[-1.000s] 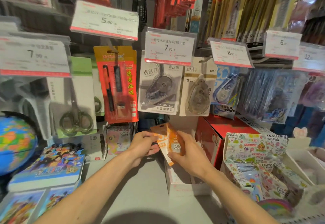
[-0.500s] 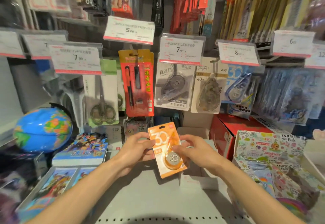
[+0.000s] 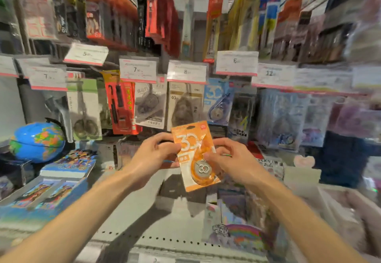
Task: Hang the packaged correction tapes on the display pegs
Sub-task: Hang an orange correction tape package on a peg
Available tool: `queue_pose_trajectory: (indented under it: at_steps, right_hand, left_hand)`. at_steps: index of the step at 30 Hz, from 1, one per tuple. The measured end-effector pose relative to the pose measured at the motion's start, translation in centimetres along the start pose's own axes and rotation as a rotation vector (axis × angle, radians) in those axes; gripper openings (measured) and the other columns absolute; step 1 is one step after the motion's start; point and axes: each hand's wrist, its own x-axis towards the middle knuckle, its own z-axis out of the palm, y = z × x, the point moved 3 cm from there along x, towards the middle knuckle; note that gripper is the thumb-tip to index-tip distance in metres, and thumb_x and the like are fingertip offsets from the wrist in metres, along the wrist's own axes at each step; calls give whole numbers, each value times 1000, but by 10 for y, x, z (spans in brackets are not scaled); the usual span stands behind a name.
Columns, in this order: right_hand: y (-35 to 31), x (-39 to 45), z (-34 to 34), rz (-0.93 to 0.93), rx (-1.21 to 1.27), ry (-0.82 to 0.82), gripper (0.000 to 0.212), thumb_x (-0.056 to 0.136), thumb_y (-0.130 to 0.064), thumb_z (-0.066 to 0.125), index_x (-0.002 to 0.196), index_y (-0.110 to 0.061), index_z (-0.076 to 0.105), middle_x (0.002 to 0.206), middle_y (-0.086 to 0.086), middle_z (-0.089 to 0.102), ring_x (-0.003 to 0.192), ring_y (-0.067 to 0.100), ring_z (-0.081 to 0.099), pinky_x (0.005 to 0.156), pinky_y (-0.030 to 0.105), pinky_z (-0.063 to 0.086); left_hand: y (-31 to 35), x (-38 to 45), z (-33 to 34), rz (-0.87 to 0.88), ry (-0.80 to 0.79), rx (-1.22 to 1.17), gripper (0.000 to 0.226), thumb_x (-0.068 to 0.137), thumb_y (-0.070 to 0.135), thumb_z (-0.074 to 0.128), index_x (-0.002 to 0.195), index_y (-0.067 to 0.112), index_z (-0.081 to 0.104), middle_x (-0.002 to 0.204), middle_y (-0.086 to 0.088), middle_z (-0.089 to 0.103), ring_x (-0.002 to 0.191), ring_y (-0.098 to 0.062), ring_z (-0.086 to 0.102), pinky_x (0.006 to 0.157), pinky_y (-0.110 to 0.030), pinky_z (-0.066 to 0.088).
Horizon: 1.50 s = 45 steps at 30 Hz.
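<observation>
- Two hands grip one pack: the left hand (image 3: 153, 155) pinches the left edge of the orange correction tape pack (image 3: 195, 155), and the right hand (image 3: 231, 159) pinches its right edge, thumb across the front.
- Both hands are closed on the card and sit either side of it, apart from each other; neither holds anything else.
- Position of the pack: in the air, upright with a slight tilt, front face toward the camera, above the grey shelf (image 3: 127, 211) and below the hanging row.
- The hang hole at the top of the card is free (no peg passes through it yet).
- Step in hand, as judged: carrying and aligning the pack; hanging is not yet done.
- Just above and behind the pack hang a beige tape pack (image 3: 185, 104) and a blue tape pack (image 3: 217, 101), the latter marked with the same "30".
- The next move calls for raising the card, choosing the matching peg (likely the blue pack's row, or one beside it), and threading the hole over the peg tip.
- Peg tips are hidden behind the price tags (image 3: 186, 72); much of the frame is blurred, so a free peg cannot be confirmed.
</observation>
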Motion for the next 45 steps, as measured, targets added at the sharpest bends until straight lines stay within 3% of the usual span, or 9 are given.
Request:
queue_pose_trajectory:
  at_steps: [9,16,20,24,28,30,33,40,45]
  right_hand:
    - [20,-37,-97,8,78,109,28,90,-13,74,116,-15,66,66,-1,64,66,13,67,57,23,56]
    - [13,-44,-111,27,58,111,29,93,-22,71,121,-24,62,97,12,76,94,24,75,84,41,62]
    - [0,-39,-103,-13,115,59,35,94,-13,68,125,-25,56,101,-1,79,88,12,76,63,20,56]
    - [-15,-29,-104,-73,130,62,41,95,-17,67,132,-27,53,106,-2,78,96,15,75,78,29,56]
    - [-23,-23,-110,-132,171,134,41,95,-17,67,133,-27,53,106,-6,78,96,13,75,76,27,56]
    - [-25,-22,-113,-149,186,172,42,94,-18,67,133,-28,54,105,-7,78,96,13,75,79,30,56]
    - [-26,-22,-116,-161,196,186,42,93,-18,68,132,-29,54,105,-7,78,95,12,75,78,31,56]
    - [-27,-24,-114,-193,200,181,44,94,-17,67,134,-28,53,106,-8,78,96,12,75,81,33,58]
    - [-35,-16,-104,-232,203,169,43,95,-17,66,134,-29,53,107,-7,77,96,11,75,77,30,60]
  left_hand:
    - [14,13,107,23,-82,42,9,95,6,63,104,9,63,84,-10,73,69,-18,68,65,-28,59]
    - [17,24,121,38,-98,41,14,95,14,65,108,11,65,79,-2,75,61,-11,67,64,-28,55]
    - [32,27,109,87,-78,44,11,95,11,65,106,10,64,86,-9,77,72,-21,69,68,-31,58]
    - [54,31,103,212,-70,114,24,97,13,63,121,14,60,86,-7,78,83,-24,72,84,-45,60]
    - [77,34,105,343,-47,256,53,97,16,63,143,32,40,99,-1,77,88,-11,74,77,-26,59]
    - [85,36,105,397,-18,343,64,96,21,63,149,37,30,111,4,73,88,-9,75,85,-34,59]
    - [93,34,104,489,53,440,70,96,23,61,149,46,22,115,7,68,87,-15,74,87,-51,58]
    - [103,28,102,584,73,530,78,95,31,64,149,54,12,138,3,56,94,-12,71,84,-46,60]
    - [101,29,100,573,52,526,75,97,33,61,147,57,12,128,9,54,92,-4,72,90,-45,58]
